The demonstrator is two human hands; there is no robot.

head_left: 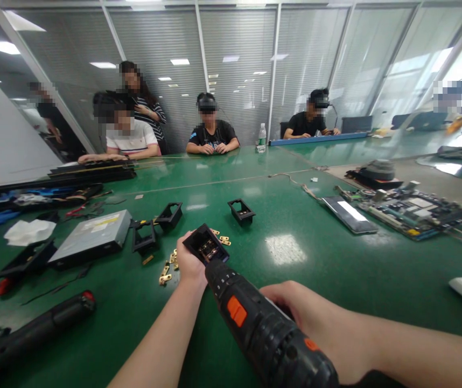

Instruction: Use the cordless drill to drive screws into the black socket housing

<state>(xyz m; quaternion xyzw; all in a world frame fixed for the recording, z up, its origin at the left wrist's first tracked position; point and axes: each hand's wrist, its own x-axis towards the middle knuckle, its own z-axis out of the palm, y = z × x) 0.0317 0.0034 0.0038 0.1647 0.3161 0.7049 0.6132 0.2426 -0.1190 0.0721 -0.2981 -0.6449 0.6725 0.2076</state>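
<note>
In the head view, my left hand (190, 264) is closed around a black rectangular socket housing (201, 235), its open side tilted toward me, with brass-coloured parts showing inside. My right hand (307, 318) grips a black cordless drill (255, 323) with orange switches. The drill's nose reaches the near edge of the housing; its bit is hidden from me. Small brass strips (168, 270) with holes lie loose on the green table (295, 285) beside my left hand. Nearby stand several similar black frames, among them one frame (144, 237) at the left and another frame (241, 211) farther off.
A grey disc drive (93, 234) and a black, red-tipped tool (37, 331) lie to the left. Circuit boards (417, 207) and a phone-like slab (348, 214) are at the right. Several people sit across the table, near a water bottle (261, 138).
</note>
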